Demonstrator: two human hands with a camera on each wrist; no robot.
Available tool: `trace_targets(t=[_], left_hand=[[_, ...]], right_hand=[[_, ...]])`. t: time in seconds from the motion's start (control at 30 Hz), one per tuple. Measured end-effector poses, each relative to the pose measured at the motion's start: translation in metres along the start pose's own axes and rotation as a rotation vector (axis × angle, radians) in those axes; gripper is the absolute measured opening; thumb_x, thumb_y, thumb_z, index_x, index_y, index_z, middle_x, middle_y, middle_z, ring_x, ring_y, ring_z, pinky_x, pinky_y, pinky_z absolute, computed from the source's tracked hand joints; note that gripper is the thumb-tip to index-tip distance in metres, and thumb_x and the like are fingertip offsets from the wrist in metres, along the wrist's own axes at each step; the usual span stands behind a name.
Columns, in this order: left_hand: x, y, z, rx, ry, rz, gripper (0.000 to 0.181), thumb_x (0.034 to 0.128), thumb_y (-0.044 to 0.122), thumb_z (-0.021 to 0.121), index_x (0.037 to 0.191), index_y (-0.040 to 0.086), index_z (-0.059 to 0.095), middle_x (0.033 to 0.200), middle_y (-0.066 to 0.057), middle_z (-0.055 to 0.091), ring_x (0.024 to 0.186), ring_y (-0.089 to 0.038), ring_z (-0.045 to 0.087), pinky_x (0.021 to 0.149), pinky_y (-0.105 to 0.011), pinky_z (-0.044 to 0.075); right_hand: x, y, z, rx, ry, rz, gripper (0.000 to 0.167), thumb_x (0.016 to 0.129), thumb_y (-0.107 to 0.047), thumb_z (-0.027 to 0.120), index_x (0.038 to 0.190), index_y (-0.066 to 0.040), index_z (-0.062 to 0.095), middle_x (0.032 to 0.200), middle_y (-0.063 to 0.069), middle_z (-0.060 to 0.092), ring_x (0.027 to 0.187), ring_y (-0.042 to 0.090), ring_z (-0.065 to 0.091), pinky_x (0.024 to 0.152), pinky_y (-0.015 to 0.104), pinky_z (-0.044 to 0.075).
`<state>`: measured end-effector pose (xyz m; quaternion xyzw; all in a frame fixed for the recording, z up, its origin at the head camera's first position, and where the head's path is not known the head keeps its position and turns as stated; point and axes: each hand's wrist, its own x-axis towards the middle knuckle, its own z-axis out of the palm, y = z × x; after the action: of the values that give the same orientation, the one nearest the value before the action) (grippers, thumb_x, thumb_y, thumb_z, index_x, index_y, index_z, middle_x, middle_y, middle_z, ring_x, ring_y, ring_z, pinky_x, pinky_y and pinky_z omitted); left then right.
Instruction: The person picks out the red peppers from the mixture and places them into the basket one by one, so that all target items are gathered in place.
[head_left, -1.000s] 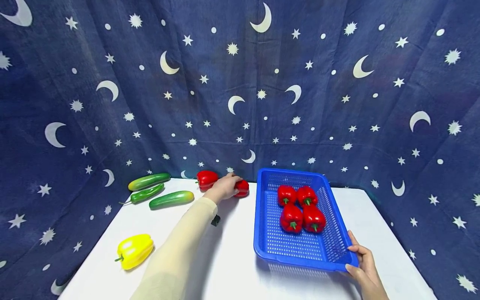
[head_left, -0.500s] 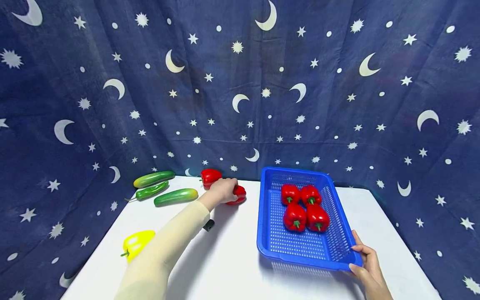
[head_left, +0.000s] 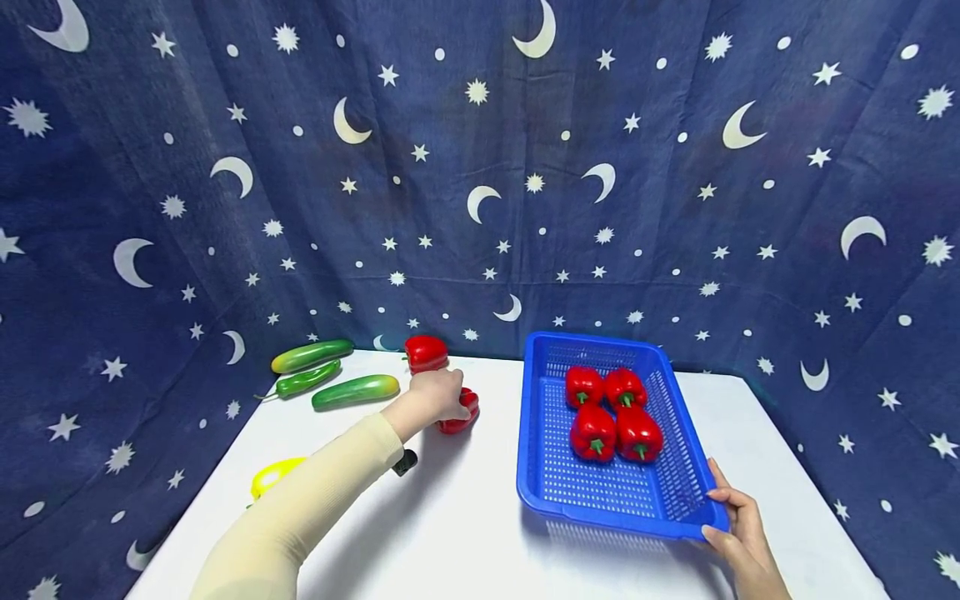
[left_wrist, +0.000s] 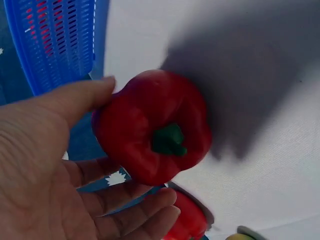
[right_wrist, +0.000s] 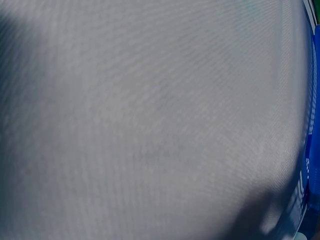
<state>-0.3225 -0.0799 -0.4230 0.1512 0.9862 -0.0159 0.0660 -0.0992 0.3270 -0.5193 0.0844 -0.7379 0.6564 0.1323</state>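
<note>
My left hand [head_left: 437, 393] holds a red bell pepper [head_left: 457, 423] above the white table, left of the blue basket. In the left wrist view the thumb lies on one side of the bell pepper [left_wrist: 152, 112] and the fingers on the other, with its green stem facing the camera. At the near right corner of the blue plastic basket [head_left: 523, 442], my right hand [head_left: 742, 533] grips the rim between thumb and fingers. Several red bell peppers [head_left: 593, 432] sit together inside the basket. The right wrist view shows mostly white cloth, with the basket's side [right_wrist: 314, 130] at its edge.
Another red bell pepper [head_left: 426, 353] lies at the back, behind my left hand. Left of it are two cucumbers [head_left: 356, 392] and a long green chili pepper [head_left: 308, 379]. My left sleeve partly covers a yellow bell pepper [head_left: 273, 475]. A starry blue curtain [head_left: 480, 208] hangs behind.
My left hand has drawn the red bell pepper away from the back edge, nearer and to the left. The right hand keeps its grip on the basket. The head view has shifted slightly.
</note>
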Motion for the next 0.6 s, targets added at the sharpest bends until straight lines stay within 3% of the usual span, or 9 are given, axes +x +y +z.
trace_targets(t=[0.07, 0.13, 0.23, 0.3, 0.43, 0.6], left_hand=[[0.0, -0.001, 0.0, -0.031, -0.022, 0.001, 0.06, 0.0833, 0.052, 0.077, 0.124, 0.01, 0.064, 0.111, -0.01, 0.066, 0.092, -0.027, 0.066, 0.078, -0.047, 0.057], [0.003, -0.006, 0.001, -0.1, -0.051, 0.041, 0.069, 0.0869, 0.052, 0.073, 0.141, 0.011, 0.057, 0.132, -0.015, 0.06, 0.114, -0.035, 0.062, 0.092, -0.051, 0.054], [0.008, -0.015, 0.003, -0.274, -0.115, 0.148, 0.071, 0.0945, 0.043, 0.066, 0.156, 0.014, 0.044, 0.157, -0.018, 0.041, 0.143, -0.038, 0.04, 0.111, -0.055, 0.04], [0.012, -0.023, 0.005, -0.395, -0.165, 0.216, 0.067, 0.0977, 0.035, 0.062, 0.158, 0.015, 0.041, 0.163, -0.016, 0.033, 0.15, -0.034, 0.029, 0.117, -0.053, 0.033], [0.013, -0.034, 0.012, -0.555, -0.248, 0.254, 0.058, 0.0986, 0.025, 0.059, 0.154, 0.014, 0.048, 0.155, -0.009, 0.046, 0.135, -0.024, 0.047, 0.11, -0.044, 0.043], [0.014, -0.04, 0.016, -0.601, -0.268, 0.224, 0.052, 0.0989, 0.028, 0.061, 0.148, 0.014, 0.056, 0.141, -0.005, 0.058, 0.114, -0.019, 0.055, 0.094, -0.037, 0.051]], right_hand=[[0.0, -0.001, 0.0, -0.008, 0.0, 0.009, 0.038, 0.098, 0.01, 0.042, 0.132, 0.0, 0.03, 0.172, 0.001, 0.006, 0.138, -0.008, 0.03, 0.09, 0.01, 0.044], [0.0, -0.001, -0.001, -0.008, 0.002, 0.014, 0.038, 0.098, 0.01, 0.042, 0.133, -0.001, 0.03, 0.172, 0.002, 0.006, 0.139, -0.007, 0.029, 0.091, 0.01, 0.044], [0.0, 0.0, 0.0, -0.005, 0.002, 0.009, 0.038, 0.098, 0.011, 0.041, 0.132, -0.001, 0.03, 0.172, 0.002, 0.006, 0.139, -0.008, 0.029, 0.092, 0.009, 0.043], [0.0, 0.001, 0.0, -0.004, 0.005, 0.01, 0.038, 0.097, 0.012, 0.041, 0.132, 0.0, 0.03, 0.172, 0.002, 0.006, 0.138, -0.009, 0.029, 0.093, 0.009, 0.042], [0.0, 0.001, 0.0, -0.017, 0.009, 0.032, 0.039, 0.097, 0.011, 0.041, 0.132, -0.002, 0.031, 0.172, 0.001, 0.005, 0.139, -0.008, 0.028, 0.092, 0.008, 0.042], [0.0, 0.0, -0.001, -0.018, 0.006, 0.039, 0.039, 0.097, 0.011, 0.041, 0.132, -0.003, 0.03, 0.172, 0.003, 0.004, 0.145, -0.004, 0.024, 0.092, 0.008, 0.04]])
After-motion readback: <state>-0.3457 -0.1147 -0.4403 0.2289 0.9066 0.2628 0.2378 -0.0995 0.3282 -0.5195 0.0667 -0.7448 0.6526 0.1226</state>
